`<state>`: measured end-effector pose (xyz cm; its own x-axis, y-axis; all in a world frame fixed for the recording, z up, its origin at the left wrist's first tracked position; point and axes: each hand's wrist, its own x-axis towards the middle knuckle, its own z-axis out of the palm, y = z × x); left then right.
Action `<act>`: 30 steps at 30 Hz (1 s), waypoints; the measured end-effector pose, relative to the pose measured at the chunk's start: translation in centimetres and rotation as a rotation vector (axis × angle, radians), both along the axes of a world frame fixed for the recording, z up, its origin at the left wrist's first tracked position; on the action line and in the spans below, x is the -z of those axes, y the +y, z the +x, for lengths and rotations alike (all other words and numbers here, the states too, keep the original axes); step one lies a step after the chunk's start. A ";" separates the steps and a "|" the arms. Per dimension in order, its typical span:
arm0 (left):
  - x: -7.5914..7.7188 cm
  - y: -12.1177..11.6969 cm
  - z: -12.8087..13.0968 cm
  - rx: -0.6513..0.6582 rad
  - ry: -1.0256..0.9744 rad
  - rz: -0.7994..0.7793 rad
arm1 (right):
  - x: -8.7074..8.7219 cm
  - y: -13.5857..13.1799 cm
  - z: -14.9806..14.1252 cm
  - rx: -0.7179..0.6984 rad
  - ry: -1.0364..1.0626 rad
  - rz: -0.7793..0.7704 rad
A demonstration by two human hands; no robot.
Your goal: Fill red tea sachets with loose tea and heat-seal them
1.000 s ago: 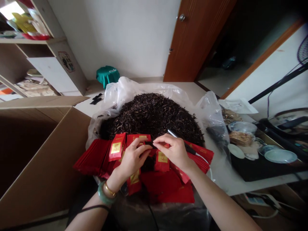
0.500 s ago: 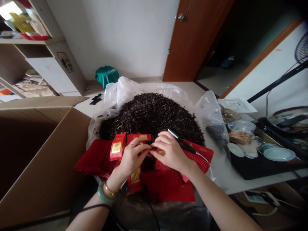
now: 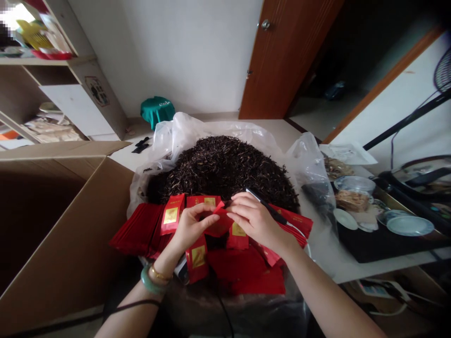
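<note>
A small red packet (image 3: pixel 219 223) is held up between my two hands, just in front of a heap of dark loose tea leaves (image 3: pixel 225 162). My left hand (image 3: pixel 193 227) pinches its left side between thumb and fingers. On the other side, the fingers of my right hand (image 3: pixel 252 218) close on its upper right edge. Red packets with gold labels lie around the hands, one at the left (image 3: pixel 171 215) and one below (image 3: pixel 198 258). Beside my right hand rests a slim black-and-white device (image 3: pixel 269 207) with a white cable.
Clear plastic sheeting (image 3: pixel 186 129) surrounds the leaves. Stacked red packets (image 3: pixel 136 230) fan out at the left, and flat red ones (image 3: pixel 246 272) lie nearest me. A large open cardboard box (image 3: pixel 81 225) stands left. At right, dishes (image 3: pixel 410 226) sit on a black mat (image 3: pixel 369 251).
The dark piece between my fingertips is no longer visible, and a red packet shows there now. My left thumb and fingers have spread a little, and my right hand has shifted slightly right.
</note>
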<state>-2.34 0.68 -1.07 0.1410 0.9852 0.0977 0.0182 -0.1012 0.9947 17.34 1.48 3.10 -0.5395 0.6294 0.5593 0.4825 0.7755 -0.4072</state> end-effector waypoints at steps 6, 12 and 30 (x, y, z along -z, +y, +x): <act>-0.5 -0.3 0.5 0.012 -0.179 -0.124 | 0.2 -0.5 -0.4 0.055 0.201 -0.051; -1.2 -0.8 1.1 0.116 -0.167 -0.212 | 0.2 -0.9 -1.1 0.036 0.285 -0.201; -1.1 -1.3 1.8 -0.072 -0.218 -0.326 | -0.4 -0.8 -0.5 0.137 0.193 -0.759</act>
